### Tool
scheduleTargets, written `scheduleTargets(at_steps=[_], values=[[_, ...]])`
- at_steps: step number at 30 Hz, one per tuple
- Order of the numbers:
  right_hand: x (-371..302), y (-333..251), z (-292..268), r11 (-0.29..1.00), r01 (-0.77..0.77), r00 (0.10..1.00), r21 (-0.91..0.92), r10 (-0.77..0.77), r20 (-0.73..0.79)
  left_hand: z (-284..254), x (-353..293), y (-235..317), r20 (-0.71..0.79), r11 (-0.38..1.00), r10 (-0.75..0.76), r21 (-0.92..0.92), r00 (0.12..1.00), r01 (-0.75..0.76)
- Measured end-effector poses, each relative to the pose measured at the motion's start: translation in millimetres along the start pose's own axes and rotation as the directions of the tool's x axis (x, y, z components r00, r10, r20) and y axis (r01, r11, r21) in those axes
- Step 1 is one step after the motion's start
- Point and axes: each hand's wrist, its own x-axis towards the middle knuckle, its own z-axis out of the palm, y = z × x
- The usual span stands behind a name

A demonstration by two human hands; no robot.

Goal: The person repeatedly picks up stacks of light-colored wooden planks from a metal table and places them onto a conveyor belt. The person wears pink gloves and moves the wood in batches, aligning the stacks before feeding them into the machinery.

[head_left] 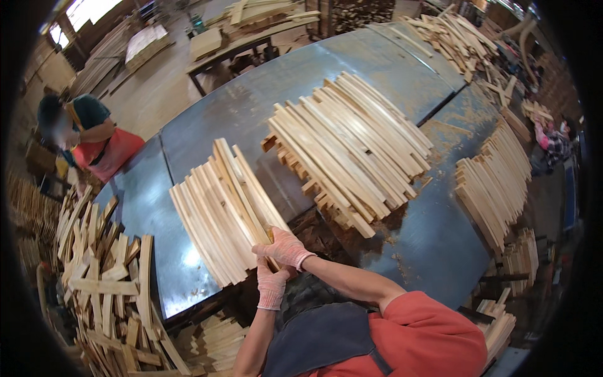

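Note:
Both my hands wear pinkish knit gloves and meet at the near right corner of a row of pale wooden strips (210, 220) on the metal table. My right hand (286, 249) is closed over the near end of a wooden strip (256, 188) at the row's right side. Just below it, my left hand (271, 288) grips the same end from underneath, its fingers partly hidden. A few strips at this side lie skewed, their far ends sticking out past the others. To the right rests a larger, layered stack of strips (358, 147).
The blue-grey metal table (251, 94) stretches away, with sawdust at its right. Loose offcuts (103, 289) are heaped at left. Another strip stack (496, 182) stands at right, and scrap wood (452, 41) lies at the far right. One person (94, 135) stands at left, another (553, 141) at far right.

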Motion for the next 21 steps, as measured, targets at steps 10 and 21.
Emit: scheduleTargets(at_steps=[10, 21], values=[[-35, 27, -110, 0.972, 0.183, 0.767, 0.147, -0.048, -0.64, 87, 22, 106, 0.528, 0.987, 0.151, -0.027, 0.835, -0.161], [-59, 42, -182, 0.929, 0.164, 0.228, 0.332, 0.292, -0.929, 194, 53, 124, 0.685, 0.335, 0.509, 0.401, 0.521, -0.853]])
